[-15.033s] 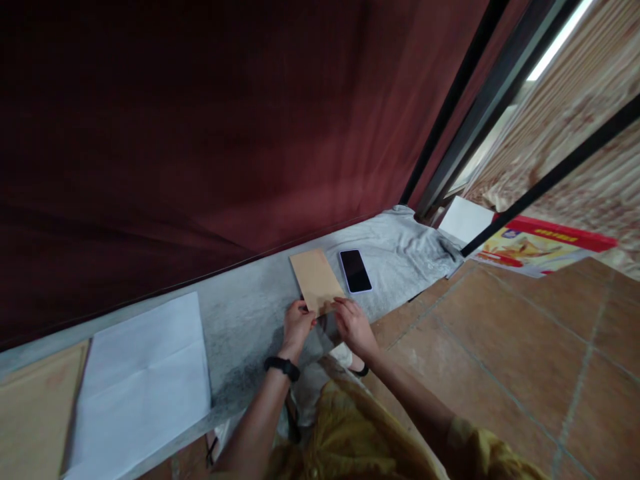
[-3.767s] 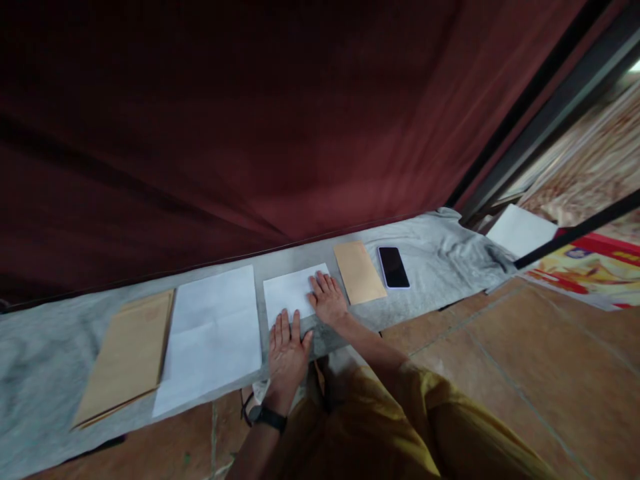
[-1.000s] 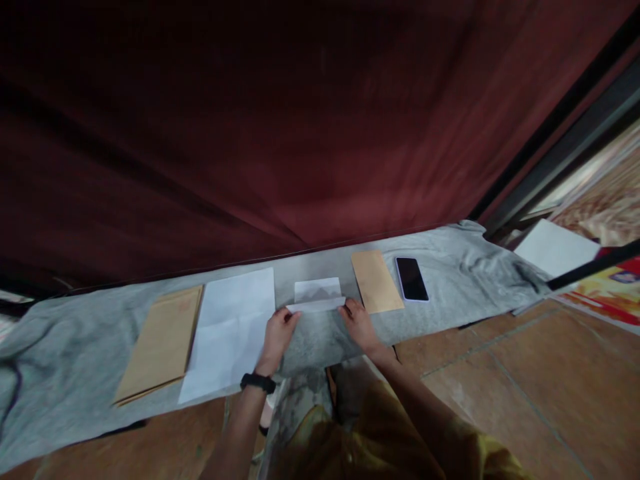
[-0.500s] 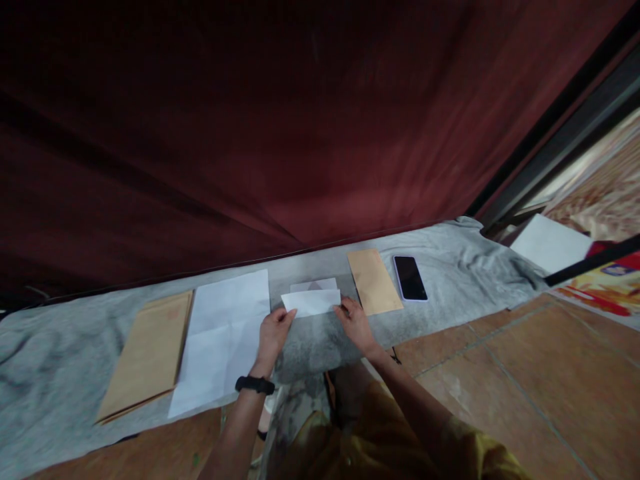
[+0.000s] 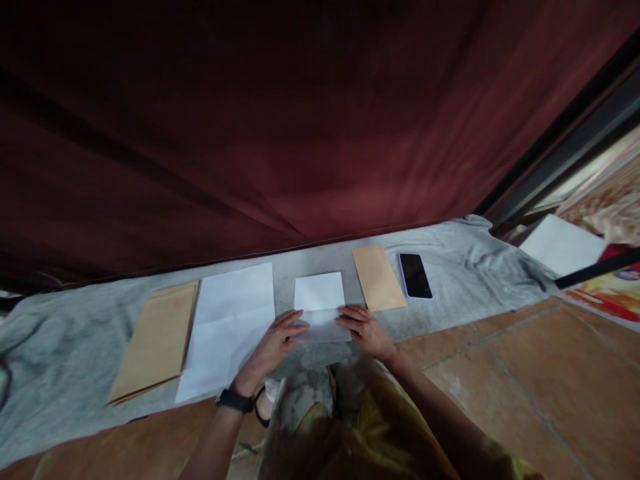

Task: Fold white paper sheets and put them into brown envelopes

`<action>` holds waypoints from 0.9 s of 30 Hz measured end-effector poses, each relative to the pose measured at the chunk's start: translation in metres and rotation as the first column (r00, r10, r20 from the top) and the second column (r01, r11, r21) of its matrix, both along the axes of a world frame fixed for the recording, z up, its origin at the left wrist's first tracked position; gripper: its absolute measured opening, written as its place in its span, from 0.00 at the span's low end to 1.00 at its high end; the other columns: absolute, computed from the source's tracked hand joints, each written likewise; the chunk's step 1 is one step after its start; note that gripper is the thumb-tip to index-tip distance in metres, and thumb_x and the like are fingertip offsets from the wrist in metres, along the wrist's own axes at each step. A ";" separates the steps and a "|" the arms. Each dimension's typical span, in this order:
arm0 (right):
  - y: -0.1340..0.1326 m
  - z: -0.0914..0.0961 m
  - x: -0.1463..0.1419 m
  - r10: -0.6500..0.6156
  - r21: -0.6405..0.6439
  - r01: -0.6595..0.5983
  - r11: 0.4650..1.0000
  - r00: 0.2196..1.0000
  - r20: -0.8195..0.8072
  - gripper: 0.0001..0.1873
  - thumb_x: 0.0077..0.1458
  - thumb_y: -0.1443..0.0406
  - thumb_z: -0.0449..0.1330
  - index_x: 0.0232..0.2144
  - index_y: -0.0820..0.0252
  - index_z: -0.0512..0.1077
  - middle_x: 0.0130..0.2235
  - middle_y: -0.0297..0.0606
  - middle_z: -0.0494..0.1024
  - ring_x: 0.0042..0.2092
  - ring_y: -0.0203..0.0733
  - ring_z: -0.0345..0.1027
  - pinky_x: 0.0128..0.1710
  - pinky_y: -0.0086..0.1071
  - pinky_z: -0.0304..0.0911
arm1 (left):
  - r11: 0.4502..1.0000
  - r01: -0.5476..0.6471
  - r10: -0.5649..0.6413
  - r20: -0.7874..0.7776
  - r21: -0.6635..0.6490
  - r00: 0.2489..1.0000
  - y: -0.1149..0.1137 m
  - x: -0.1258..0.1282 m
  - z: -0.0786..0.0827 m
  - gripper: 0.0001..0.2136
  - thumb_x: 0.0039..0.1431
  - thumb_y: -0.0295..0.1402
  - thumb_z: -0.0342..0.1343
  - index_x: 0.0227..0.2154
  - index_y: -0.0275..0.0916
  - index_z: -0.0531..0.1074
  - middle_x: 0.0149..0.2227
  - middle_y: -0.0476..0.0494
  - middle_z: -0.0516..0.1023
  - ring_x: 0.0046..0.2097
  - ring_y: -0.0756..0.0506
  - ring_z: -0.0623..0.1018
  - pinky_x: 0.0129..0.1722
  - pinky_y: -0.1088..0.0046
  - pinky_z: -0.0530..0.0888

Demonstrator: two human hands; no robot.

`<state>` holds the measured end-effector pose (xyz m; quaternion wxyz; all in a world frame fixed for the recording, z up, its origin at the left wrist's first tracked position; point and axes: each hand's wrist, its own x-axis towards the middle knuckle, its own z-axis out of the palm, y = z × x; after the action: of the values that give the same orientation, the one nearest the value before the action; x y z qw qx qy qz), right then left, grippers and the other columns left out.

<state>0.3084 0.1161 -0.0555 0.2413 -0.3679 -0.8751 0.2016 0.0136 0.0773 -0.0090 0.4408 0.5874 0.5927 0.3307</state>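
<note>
Between the fingers (image 5: 295, 329) — creased small white sheet (image 5: 321, 301) on cloth-covered table (image 5: 320, 259)

Left hand (image 5: 274, 343): fingers slightly parted, resting on sheet's left edge. Right hand (image 5: 369, 332): fingers a little spread, on its right edge; can't tell if either pinches. Just past the right fingers, tan paper piece (image 5: 379, 277), then phone (image 5: 415, 275). Left of the left fingers, large white sheet (image 5: 230, 327) — brown paper stack (image 5: 157, 337) farther left.
</note>
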 end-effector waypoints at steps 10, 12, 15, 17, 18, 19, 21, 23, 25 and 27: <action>0.023 0.007 -0.043 -0.481 -0.131 0.481 0.867 0.876 0.038 0.12 0.69 0.61 0.54 0.36 0.56 0.75 0.37 0.42 0.82 0.39 0.44 0.78 0.41 0.32 0.67 | 0.953 -0.303 0.301 -0.110 -0.005 0.947 0.032 0.009 -0.011 0.19 0.52 0.50 0.58 0.18 0.40 0.73 0.19 0.52 0.69 0.27 0.48 0.68 0.28 0.74 0.64; 0.025 0.007 -0.049 -0.541 -0.122 0.543 0.831 0.839 0.051 0.13 0.69 0.60 0.54 0.34 0.56 0.75 0.35 0.41 0.81 0.36 0.43 0.77 0.38 0.31 0.66 | 0.945 -0.328 0.326 -0.146 0.014 0.934 0.035 0.013 -0.012 0.21 0.55 0.50 0.56 0.16 0.40 0.70 0.18 0.53 0.65 0.26 0.49 0.66 0.27 0.74 0.61; 0.026 0.006 -0.054 -0.587 -0.094 0.591 0.801 0.807 0.066 0.15 0.69 0.59 0.53 0.31 0.55 0.74 0.34 0.41 0.81 0.33 0.41 0.76 0.34 0.30 0.65 | 0.931 -0.364 0.363 -0.224 0.039 0.905 0.038 0.019 -0.013 0.20 0.59 0.47 0.55 0.16 0.41 0.67 0.18 0.52 0.64 0.25 0.49 0.65 0.28 0.73 0.60; 0.028 0.006 -0.056 -0.610 -0.081 0.615 0.784 0.788 0.084 0.16 0.69 0.58 0.52 0.32 0.55 0.73 0.34 0.43 0.81 0.33 0.42 0.76 0.33 0.31 0.65 | 0.920 -0.389 0.388 -0.281 0.053 0.878 0.041 0.025 -0.011 0.18 0.60 0.43 0.55 0.17 0.41 0.68 0.18 0.51 0.66 0.26 0.48 0.67 0.30 0.72 0.60; 0.028 0.006 -0.058 -0.617 -0.078 0.623 0.778 0.782 0.092 0.15 0.69 0.58 0.52 0.33 0.55 0.74 0.35 0.45 0.81 0.33 0.43 0.76 0.33 0.32 0.65 | 0.914 -0.400 0.396 -0.337 0.059 0.854 0.042 0.028 -0.010 0.17 0.61 0.42 0.55 0.19 0.41 0.70 0.20 0.49 0.69 0.27 0.47 0.69 0.31 0.71 0.61; 0.029 0.006 -0.059 -0.624 -0.075 0.632 0.772 0.775 0.101 0.15 0.69 0.58 0.52 0.34 0.56 0.74 0.35 0.47 0.81 0.33 0.44 0.77 0.33 0.33 0.65 | 0.911 -0.407 0.395 -0.415 0.064 0.819 0.043 0.032 -0.008 0.16 0.62 0.41 0.54 0.22 0.41 0.72 0.22 0.47 0.72 0.28 0.45 0.72 0.31 0.71 0.62; 0.031 0.007 -0.062 -0.638 -0.067 0.648 0.759 0.760 0.125 0.13 0.69 0.60 0.53 0.37 0.58 0.74 0.36 0.49 0.81 0.35 0.46 0.77 0.34 0.34 0.65 | 0.911 -0.408 0.363 -0.600 0.067 0.713 0.045 0.041 -0.003 0.15 0.65 0.42 0.51 0.29 0.40 0.76 0.28 0.40 0.78 0.33 0.42 0.76 0.33 0.70 0.64; 0.032 0.010 -0.065 -0.647 -0.050 0.661 0.749 0.745 0.164 0.11 0.68 0.61 0.54 0.39 0.59 0.74 0.36 0.50 0.81 0.36 0.47 0.78 0.34 0.34 0.65 | 0.916 -0.395 0.311 -0.746 0.070 0.589 0.046 0.050 0.001 0.17 0.68 0.43 0.47 0.36 0.38 0.78 0.34 0.34 0.81 0.38 0.39 0.79 0.34 0.69 0.67; 0.033 0.014 -0.068 -0.651 -0.037 0.672 0.739 0.728 0.216 0.10 0.68 0.61 0.54 0.40 0.60 0.74 0.37 0.49 0.82 0.37 0.46 0.78 0.35 0.33 0.65 | 0.919 -0.386 0.288 -0.809 0.082 0.513 0.045 0.057 0.003 0.19 0.69 0.42 0.45 0.40 0.36 0.78 0.36 0.32 0.82 0.41 0.38 0.80 0.35 0.68 0.69; 0.034 0.019 -0.069 -0.650 -0.042 0.684 0.729 0.709 0.274 0.10 0.68 0.61 0.55 0.40 0.60 0.73 0.38 0.48 0.82 0.38 0.45 0.78 0.35 0.31 0.64 | 0.921 -0.378 0.281 -0.838 0.098 0.468 0.044 0.061 0.002 0.19 0.70 0.40 0.43 0.42 0.35 0.78 0.37 0.32 0.82 0.43 0.38 0.80 0.37 0.68 0.71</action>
<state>0.2394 0.1498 -0.0370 0.1635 -0.6969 -0.6887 0.1154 0.0744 0.1214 -0.0068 0.0594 0.5241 0.8477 0.0568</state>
